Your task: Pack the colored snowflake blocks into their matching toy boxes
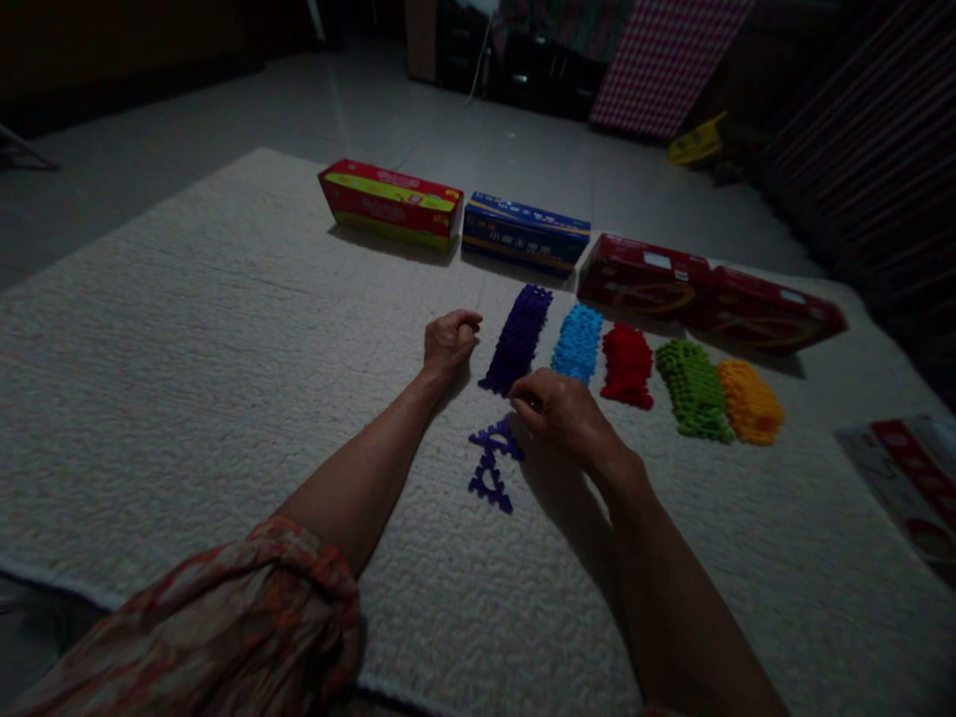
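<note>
Purple pcs (488, 460) lie at 6 o'clock of purple stack (521, 334); prob. light, a bit bendy, best taken by edge. L hand (450, 344), at 9, is curled closed; R hand (557, 408), at 5, can't tell if gripping. Blue stack (578, 341), at 3, crowds; blue box (525, 237) at 12.
</note>
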Tool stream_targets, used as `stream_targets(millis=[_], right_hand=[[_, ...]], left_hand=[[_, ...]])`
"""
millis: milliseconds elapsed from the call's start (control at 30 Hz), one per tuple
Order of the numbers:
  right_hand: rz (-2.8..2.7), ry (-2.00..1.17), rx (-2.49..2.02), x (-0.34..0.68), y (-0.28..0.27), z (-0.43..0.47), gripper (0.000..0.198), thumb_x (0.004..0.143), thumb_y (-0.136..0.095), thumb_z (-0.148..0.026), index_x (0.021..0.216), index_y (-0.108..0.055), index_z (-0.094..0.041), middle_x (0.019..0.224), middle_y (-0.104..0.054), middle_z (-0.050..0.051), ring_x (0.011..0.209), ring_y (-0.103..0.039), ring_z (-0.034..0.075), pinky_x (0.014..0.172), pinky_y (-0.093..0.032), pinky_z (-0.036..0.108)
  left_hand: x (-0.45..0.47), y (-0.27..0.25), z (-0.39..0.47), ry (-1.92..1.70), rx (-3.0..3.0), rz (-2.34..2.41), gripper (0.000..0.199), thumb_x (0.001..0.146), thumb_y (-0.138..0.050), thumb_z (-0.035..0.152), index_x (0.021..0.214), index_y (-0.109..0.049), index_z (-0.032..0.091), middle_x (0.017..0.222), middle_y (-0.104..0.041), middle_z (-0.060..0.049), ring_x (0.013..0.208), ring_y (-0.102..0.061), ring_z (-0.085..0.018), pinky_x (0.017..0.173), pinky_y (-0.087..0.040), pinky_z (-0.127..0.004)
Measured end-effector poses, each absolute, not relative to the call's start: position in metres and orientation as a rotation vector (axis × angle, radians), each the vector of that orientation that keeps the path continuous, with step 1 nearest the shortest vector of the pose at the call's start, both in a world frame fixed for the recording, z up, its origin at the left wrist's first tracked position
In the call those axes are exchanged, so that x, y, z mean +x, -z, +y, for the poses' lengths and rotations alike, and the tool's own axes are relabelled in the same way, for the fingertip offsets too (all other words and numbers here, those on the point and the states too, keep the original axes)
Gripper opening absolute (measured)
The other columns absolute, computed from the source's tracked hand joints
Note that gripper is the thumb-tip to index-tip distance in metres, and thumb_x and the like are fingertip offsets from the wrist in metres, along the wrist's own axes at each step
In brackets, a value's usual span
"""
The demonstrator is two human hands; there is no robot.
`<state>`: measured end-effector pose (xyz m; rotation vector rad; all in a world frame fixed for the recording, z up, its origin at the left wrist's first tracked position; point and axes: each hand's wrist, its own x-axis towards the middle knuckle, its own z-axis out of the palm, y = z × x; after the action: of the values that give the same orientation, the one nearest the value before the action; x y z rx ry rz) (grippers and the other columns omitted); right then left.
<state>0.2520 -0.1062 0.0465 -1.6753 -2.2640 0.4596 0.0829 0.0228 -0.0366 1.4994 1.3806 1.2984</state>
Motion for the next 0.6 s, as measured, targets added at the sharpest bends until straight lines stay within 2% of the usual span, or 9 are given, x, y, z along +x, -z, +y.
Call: stream_targets(millis=[167,300,467,600], right_hand=[[-2.462,-0.644,-1.780,0.244,-0.053,-0.118,0.008,0.089,-0.067,-0.020,0.089,-0.074,-0.020,0.087,-0.073,0.006,0.075,-0.061,0.018,0.066,-0.037,0.028],[-2.514,-0.568,-1.814,0.239,-0.045,-0.121,0.003,0.088,-0.069,-0.022,0.086,-0.071,-0.021,0.090,-0.073,0.006,0.077,-0.061,0.019,0.066,-0.036,0.029],[-2.481,-0.514,-1.829,0.235,-0.045,-0.122,0.006,0.088,-0.064,-0.019,0.088,-0.070,-0.020,0.090,-0.073,0.007,0.077,-0.061,0.019,0.067,-0.037,0.030],[-2.356,-0.501,-1.836,0.233,-0.047,-0.117,0.012,0.090,-0.064,-0.021,0.100,-0.070,-0.018,0.093,-0.073,0.008,0.079,-0.062,0.020,0.070,-0.040,0.030]], left_hand=[[0.083,0.038,0.024,-1.289,1.513,1.390,0.038,0.078,-0.048,0.009,0.093,-0.082,0.017,0.084,-0.077,-0.006,0.072,-0.071,-0.018,0.070,-0.059,-0.029],[0.082,0.037,0.023,-1.289,1.525,1.393,0.038,0.078,-0.048,0.008,0.093,-0.082,0.016,0.083,-0.078,-0.006,0.072,-0.071,-0.018,0.071,-0.059,-0.029],[0.083,0.035,0.022,-1.291,1.530,1.400,0.038,0.078,-0.049,0.008,0.093,-0.082,0.016,0.083,-0.077,-0.005,0.073,-0.072,-0.019,0.072,-0.059,-0.030],[0.083,0.036,0.023,-1.298,1.532,1.395,0.037,0.078,-0.049,0.008,0.092,-0.082,0.016,0.084,-0.078,-0.006,0.073,-0.072,-0.019,0.073,-0.060,-0.031]])
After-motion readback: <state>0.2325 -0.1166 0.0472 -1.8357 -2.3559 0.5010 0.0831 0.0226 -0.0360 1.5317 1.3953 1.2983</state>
